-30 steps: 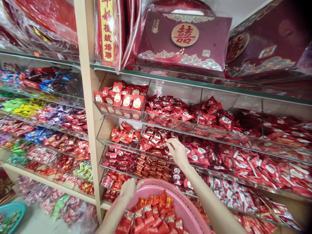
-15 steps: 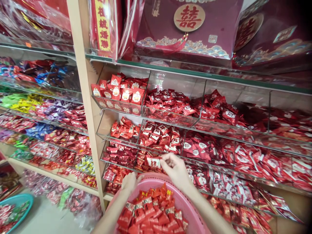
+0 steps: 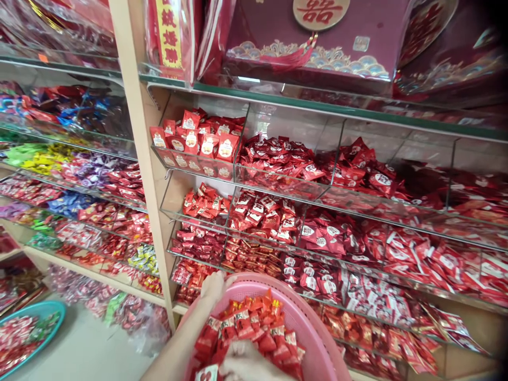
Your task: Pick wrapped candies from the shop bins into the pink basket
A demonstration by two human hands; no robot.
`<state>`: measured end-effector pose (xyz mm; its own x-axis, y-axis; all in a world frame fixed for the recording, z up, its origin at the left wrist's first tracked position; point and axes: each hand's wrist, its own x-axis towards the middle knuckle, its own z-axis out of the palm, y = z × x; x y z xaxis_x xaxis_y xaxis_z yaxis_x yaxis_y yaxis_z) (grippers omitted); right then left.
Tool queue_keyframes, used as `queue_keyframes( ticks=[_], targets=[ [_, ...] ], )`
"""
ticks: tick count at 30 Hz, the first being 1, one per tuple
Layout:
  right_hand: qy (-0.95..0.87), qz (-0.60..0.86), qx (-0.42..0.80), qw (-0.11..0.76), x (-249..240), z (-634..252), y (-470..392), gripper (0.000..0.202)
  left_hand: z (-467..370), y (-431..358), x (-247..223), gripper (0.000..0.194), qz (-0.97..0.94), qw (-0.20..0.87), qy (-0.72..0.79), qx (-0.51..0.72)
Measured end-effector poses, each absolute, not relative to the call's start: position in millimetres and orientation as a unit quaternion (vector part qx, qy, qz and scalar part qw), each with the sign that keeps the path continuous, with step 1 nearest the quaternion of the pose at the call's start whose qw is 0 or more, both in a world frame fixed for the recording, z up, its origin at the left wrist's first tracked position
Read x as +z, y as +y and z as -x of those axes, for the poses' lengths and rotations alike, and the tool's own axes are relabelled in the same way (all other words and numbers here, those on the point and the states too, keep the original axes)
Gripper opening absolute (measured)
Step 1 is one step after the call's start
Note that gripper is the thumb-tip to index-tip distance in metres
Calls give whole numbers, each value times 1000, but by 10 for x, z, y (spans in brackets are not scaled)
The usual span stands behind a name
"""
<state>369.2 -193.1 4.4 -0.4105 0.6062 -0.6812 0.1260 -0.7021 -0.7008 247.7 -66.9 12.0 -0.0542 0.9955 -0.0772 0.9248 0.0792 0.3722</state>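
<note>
A pink plastic basket (image 3: 321, 323) holds a heap of small red candy packets (image 3: 273, 338), many with pale labels and dark characters. My left hand (image 3: 213, 288) is closed over the basket's upper left rim. Inside the basket, low in the view, my right hand (image 3: 246, 360) is curled and slightly blurred. At its fingers, by the bottom edge, is a red candy packet (image 3: 207, 373) with a white label and red marks. The right fingertips are partly hidden.
Tilted clear-fronted shelf bins (image 3: 278, 182) of red wrapped candies stand ahead. A wooden post (image 3: 138, 137) divides them from bins of multicoloured candies (image 3: 71, 164) on the left. A teal basin (image 3: 59, 312) and plastic bags of candy (image 3: 130, 323) are on the floor. Purple gift bags (image 3: 317, 47) hang above.
My right hand has come down from the shelf bins into the pink basket, bringing the white-labelled candy packet with it. The left hand keeps its hold on the rim. The view has shifted slightly.
</note>
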Motion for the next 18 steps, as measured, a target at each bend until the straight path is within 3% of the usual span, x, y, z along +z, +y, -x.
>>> queue_keyframes(
  ticks=[10,18],
  targets=[
    [-356,493,770,190,-12,-3699,-2009,30,-2478,-652,103,50,-665,155,723,102],
    [-539,599,570,162,100,-3753,-1993,38,-2468,-648,73,54,-670,156,716,118]
  ],
)
